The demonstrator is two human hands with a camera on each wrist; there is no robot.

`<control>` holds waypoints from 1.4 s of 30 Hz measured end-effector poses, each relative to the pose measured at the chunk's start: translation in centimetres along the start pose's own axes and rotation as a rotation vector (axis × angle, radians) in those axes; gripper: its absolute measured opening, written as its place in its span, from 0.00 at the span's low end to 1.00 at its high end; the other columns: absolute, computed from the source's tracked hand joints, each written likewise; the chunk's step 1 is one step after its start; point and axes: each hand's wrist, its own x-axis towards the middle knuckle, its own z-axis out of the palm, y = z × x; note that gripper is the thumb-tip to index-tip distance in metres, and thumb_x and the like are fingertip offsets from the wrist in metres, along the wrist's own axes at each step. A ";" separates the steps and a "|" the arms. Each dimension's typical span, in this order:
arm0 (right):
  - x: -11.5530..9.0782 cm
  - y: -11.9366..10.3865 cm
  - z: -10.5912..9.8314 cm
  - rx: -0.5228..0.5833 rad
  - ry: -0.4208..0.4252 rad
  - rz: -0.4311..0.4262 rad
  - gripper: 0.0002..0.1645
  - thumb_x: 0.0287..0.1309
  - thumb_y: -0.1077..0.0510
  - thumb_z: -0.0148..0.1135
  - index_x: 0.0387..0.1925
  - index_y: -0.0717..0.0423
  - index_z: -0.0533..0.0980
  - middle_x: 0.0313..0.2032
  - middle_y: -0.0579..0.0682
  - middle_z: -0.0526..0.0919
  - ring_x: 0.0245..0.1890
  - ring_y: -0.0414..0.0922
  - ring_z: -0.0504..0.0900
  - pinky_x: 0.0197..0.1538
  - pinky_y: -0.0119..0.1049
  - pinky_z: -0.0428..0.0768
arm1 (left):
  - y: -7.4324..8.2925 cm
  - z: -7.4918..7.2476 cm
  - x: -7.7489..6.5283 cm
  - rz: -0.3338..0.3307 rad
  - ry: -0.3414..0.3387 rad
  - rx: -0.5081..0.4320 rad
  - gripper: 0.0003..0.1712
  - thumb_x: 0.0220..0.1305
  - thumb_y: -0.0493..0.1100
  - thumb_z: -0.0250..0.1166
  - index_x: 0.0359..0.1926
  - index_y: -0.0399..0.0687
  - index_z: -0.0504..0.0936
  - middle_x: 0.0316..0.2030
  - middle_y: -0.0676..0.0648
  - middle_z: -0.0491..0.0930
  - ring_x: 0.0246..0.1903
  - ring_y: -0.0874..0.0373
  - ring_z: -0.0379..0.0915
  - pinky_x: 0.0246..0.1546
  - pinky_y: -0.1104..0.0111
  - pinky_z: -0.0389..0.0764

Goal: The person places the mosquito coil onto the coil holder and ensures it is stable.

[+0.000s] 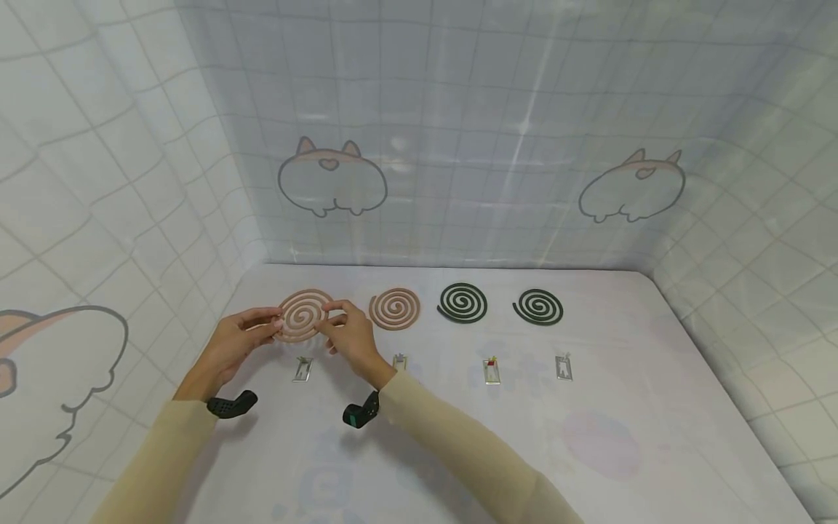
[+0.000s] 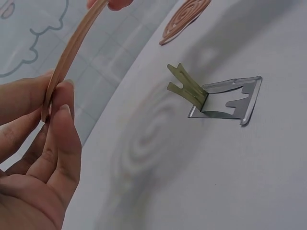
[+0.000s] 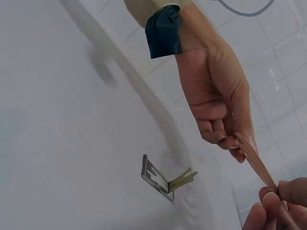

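A tan mosquito coil (image 1: 302,316) is held up off the table between both hands at the left. My left hand (image 1: 237,343) pinches its left edge, while my right hand (image 1: 356,340) pinches the right edge. Seen edge-on in the left wrist view, the coil (image 2: 69,55) is a thin strip between thumb and fingers. Below it on the table lies a small metal coil stand (image 1: 302,369), its forked prong (image 2: 187,86) bent upward. The right wrist view shows the same stand (image 3: 156,179) below the hands.
A second tan coil (image 1: 396,309) and two dark green coils (image 1: 462,303) (image 1: 538,307) lie in a row to the right. More metal stands (image 1: 492,372) (image 1: 564,367) lie in front of them; one stand (image 1: 400,361) is partly hidden by my right arm. Patterned walls enclose the white table (image 1: 655,378).
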 end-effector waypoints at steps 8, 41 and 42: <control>-0.5 -0.2 -0.1 -0.008 -0.016 -0.013 0.17 0.64 0.60 0.71 0.54 0.50 0.81 0.30 0.42 0.88 0.30 0.69 0.84 0.27 0.46 0.86 | 0.1 0.2 -0.5 -0.008 0.005 0.003 0.33 0.68 0.46 0.72 0.67 0.33 0.74 0.52 0.52 0.79 0.45 0.63 0.81 0.49 0.67 0.84; -2.4 0.8 -0.7 0.008 -0.041 -0.017 0.12 0.66 0.58 0.70 0.51 0.51 0.81 0.29 0.44 0.89 0.24 0.62 0.82 0.25 0.45 0.84 | -0.6 0.8 -2.4 0.029 -0.045 -0.129 0.28 0.70 0.37 0.69 0.65 0.28 0.74 0.51 0.50 0.80 0.46 0.62 0.81 0.48 0.71 0.83; -2.4 0.8 -0.7 0.010 -0.039 -0.016 0.12 0.66 0.58 0.70 0.50 0.51 0.81 0.29 0.44 0.88 0.24 0.62 0.82 0.24 0.43 0.84 | -0.7 0.8 -2.5 0.029 -0.046 -0.130 0.28 0.70 0.37 0.69 0.65 0.27 0.74 0.51 0.50 0.81 0.46 0.62 0.81 0.48 0.71 0.83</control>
